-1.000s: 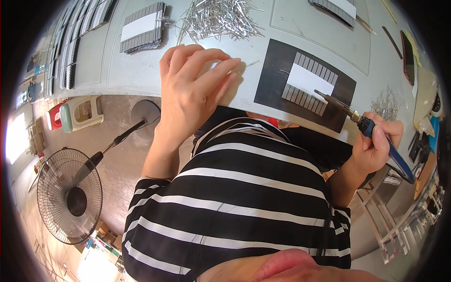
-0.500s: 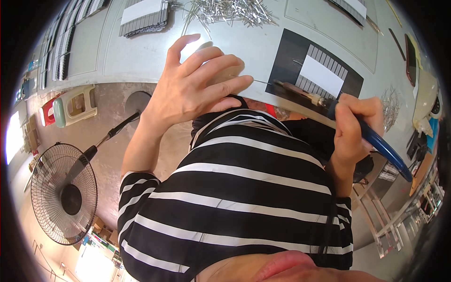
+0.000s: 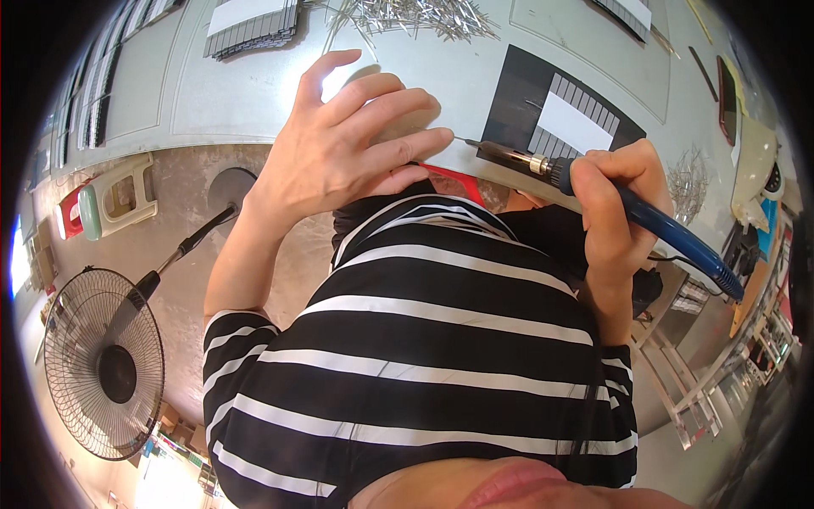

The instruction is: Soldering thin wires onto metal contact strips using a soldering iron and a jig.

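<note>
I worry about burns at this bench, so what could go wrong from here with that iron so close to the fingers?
The soldering iron in the right hand points its tip at the left hand's fingertips, with little gap between; a slip could likely burn them. The left hand hides what it presses on the table, so aim is hard to check. The iron's cord hangs near the table edge and might snag.

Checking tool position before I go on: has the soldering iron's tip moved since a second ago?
Yes. The soldering iron in the right hand has swung left, off the dark mat, toward the left hand's fingertips at the table edge.
</note>
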A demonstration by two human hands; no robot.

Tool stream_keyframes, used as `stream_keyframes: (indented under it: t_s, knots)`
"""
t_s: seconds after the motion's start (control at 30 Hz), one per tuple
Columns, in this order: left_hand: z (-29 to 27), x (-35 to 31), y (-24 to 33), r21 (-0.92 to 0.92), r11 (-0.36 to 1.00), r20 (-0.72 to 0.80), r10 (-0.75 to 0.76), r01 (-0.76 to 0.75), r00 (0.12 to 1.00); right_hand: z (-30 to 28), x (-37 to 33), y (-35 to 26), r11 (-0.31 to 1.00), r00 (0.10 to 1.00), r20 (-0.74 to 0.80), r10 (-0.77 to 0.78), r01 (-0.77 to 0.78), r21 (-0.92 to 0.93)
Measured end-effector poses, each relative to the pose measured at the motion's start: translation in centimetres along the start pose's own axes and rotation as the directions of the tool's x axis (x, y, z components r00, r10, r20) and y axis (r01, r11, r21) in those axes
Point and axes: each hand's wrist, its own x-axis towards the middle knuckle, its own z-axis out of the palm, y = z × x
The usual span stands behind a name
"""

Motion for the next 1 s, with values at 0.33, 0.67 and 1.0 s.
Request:
stream_keyframes:
  t_s: [0.33,0.67,1.0]
  knots:
    - [0.3,0.0,-0.2,0.016,1.0,-0.014,0.02,-0.02,1.0,-1.0,-0.4,-1.4,0.997,0.995,-0.067,0.079,-0.078,0.023]
    - [0.5,0.0,-0.2,0.053,0.999,-0.036,-0.002,0.004,0.999,-0.9,-1.2,0.9,0.947,0.98,-0.111,-0.168,0.191,0.258]
    - [0.5,0.3,0.0,0.055,0.992,-0.06,-0.108,0.111,0.992,0.8,-1.0,4.0,0.87,0.805,0.369,-0.466,0.493,0.024]
